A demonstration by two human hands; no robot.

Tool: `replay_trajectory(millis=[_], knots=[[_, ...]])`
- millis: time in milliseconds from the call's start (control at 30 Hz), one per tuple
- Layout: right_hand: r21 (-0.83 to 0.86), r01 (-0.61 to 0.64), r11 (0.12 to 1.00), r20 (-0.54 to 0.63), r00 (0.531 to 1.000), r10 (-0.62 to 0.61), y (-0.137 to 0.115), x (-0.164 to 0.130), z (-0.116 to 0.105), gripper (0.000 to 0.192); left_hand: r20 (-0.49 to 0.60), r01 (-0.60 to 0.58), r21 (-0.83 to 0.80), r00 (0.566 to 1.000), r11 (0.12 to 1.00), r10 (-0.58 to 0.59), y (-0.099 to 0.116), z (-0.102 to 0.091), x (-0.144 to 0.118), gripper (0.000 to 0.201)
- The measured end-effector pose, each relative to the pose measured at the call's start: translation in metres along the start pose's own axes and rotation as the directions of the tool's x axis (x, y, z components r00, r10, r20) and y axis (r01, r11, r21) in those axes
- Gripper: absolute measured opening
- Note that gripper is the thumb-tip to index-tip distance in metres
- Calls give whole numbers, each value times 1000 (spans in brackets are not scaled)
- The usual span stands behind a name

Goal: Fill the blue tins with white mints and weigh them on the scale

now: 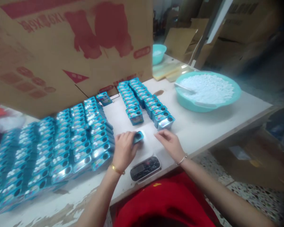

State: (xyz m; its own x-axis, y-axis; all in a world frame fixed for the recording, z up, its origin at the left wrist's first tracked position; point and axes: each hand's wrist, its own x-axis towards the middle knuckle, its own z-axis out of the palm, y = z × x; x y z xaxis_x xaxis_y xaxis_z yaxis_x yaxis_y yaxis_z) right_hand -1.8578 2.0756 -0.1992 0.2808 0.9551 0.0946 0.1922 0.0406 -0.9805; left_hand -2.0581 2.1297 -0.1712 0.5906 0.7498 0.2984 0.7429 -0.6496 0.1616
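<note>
Fingers of left hand point(124, 148) curled round a small blue tin point(138, 136), clamped on its near end, thumb side hidden. Tin held low over a little scale point(145, 167), over the scale's far white part, just in front of the dark display. Whether resting on it or lifted clear: could not tell. Right hand point(169, 142) lay palm down just right of the tin, fingers loosely bent and close together, gripping nothing, fingertips near the tin but apart from it. Gold bracelet seen on left wrist, silver one on right.

Sat on a white table point(203, 126), the scale at its near edge. Spread to the left, many rows of like tins point(61, 148), packed side by side, overlapping like shingles, windows showing white pieces inside. Stood beyond the hands, two shorter rows of tins point(145, 101), running away toward a big cardboard box point(68, 50) with red print, tilted over the table's far left. Placed at far right, a wide teal basin point(207, 91) full of small white pieces, with a white scoop point(184, 88) lying in it. Farther back, a smaller teal bowl point(159, 53). Red clothing filled the bottom of the view.
</note>
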Motion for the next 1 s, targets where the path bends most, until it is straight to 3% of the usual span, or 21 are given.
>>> replay_trajectory(millis=[133, 233, 367, 467, 500, 567, 633, 767, 867, 1000], knots=[[-14, -38, 999, -10, 999, 38, 17, -13, -3, 30, -96, -53, 12, 994, 999, 54, -17, 13, 50, 34], [-48, -58, 997, -12, 998, 58, 29, -21, -4, 29, -64, -93, 49, 993, 995, 96, -26, 32, 79, 34], [-119, -44, 992, -10, 999, 43, 44, -29, -8, 27, -8, -141, 137, 990, 980, 144, -32, 44, 91, 36], [-150, -25, 988, -9, 1000, 24, 56, -34, -10, 24, -83, -163, 116, 981, 980, 173, -54, 38, 104, 42], [-158, -22, 987, -8, 1000, 21, 60, -35, -10, 22, -120, -119, 122, 984, 985, 133, -67, 34, 112, 44], [-168, 0, 986, 4, 1000, 1, 67, -38, -9, 21, -149, 77, 202, 988, 976, -47, -105, 26, 137, 46], [-166, 39, 985, 9, 999, -38, 72, -39, -8, 19, -129, 293, 329, 956, 898, -265, -150, 21, 165, 47], [-136, 103, 985, 26, 995, -100, 80, -38, -5, 17, -60, 411, 434, 901, 802, -429, -226, 23, 209, 43], [-129, 113, 985, 33, 993, -110, 85, -36, -3, 18, -3, 417, 483, 880, 770, -474, -251, 34, 222, 37], [-145, 165, 976, 50, 986, -159, 89, -37, -2, 16, 83, 336, 541, 891, 771, -446, -248, 33, 224, 31]])
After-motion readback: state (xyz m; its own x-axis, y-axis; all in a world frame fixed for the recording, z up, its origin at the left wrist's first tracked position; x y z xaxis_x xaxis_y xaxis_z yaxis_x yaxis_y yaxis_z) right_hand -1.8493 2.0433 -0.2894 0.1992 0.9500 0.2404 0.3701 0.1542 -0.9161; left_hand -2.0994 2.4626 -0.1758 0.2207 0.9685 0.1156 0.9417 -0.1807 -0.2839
